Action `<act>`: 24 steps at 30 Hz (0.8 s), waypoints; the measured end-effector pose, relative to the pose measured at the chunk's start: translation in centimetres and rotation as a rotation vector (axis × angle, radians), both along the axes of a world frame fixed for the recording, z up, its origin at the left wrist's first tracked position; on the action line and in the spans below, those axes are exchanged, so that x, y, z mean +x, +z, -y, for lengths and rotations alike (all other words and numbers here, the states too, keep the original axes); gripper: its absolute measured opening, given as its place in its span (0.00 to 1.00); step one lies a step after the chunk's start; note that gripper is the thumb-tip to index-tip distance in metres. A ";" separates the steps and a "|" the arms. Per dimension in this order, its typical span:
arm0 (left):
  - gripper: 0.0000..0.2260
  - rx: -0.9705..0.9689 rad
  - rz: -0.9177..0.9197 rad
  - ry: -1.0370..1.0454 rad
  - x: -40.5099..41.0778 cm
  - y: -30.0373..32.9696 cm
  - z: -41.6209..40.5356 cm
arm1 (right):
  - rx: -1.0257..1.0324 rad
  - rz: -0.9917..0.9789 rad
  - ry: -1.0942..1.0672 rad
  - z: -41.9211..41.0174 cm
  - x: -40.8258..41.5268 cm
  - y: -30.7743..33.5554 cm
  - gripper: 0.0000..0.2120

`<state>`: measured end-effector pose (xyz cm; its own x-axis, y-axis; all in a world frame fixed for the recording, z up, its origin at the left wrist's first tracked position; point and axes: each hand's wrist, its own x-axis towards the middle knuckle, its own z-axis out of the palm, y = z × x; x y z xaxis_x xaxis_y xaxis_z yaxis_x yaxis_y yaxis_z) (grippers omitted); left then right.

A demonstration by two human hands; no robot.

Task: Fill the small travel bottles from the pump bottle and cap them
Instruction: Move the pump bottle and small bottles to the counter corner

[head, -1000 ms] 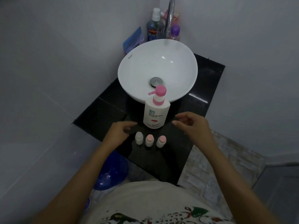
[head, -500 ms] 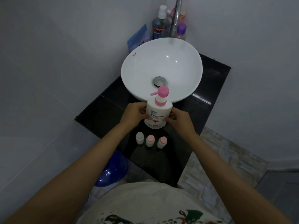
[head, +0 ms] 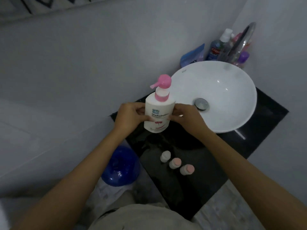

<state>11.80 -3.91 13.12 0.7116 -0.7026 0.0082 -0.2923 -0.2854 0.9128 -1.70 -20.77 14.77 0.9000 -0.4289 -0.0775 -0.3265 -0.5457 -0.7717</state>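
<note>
White pump bottle [head: 157, 113] gripped by left hand [head: 128, 117] and right hand [head: 187, 117], at twelve o'clock from capped travel bottles [head: 174, 163]; uncapping needed next.

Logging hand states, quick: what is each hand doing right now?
Left hand: holding the pump bottle.
Right hand: holding the pump bottle too.

Your three travel bottles [head: 177, 164] stand in a row near the counter's [head: 207, 180] front edge, open to approach from above. The basin [head: 216, 97] blocks the counter's rear; bare counter lies between basin and bottles.
</note>
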 end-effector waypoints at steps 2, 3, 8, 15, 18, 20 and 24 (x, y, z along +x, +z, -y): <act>0.22 0.014 0.018 0.102 1.6 0.0 -1.0 | 0.037 -0.002 0.093 0.1 3.5 -0.1 0.12; 0.21 0.021 0.027 0.148 2.3 -0.2 -1.3 | 0.059 -0.009 0.124 0.2 5.2 -0.3 0.13; 0.21 0.054 0.049 0.371 5.5 -1.6 -2.3 | 0.116 -0.044 0.274 0.1 12.6 -1.8 0.17; 0.20 0.074 -0.032 0.502 8.9 -3.6 -2.0 | 0.163 -0.078 0.312 -0.2 17.7 -3.5 0.19; 0.18 0.085 -0.059 0.508 9.4 -4.4 -1.6 | 0.165 -0.084 0.307 -0.1 18.2 -4.3 0.19; 0.18 0.077 -0.089 0.511 9.3 -5.0 -1.5 | 0.184 -0.093 0.300 -0.1 18.1 -4.8 0.19; 0.18 0.049 -0.080 0.530 9.0 -5.6 -1.6 | 0.229 -0.061 0.272 -0.1 17.9 -5.6 0.19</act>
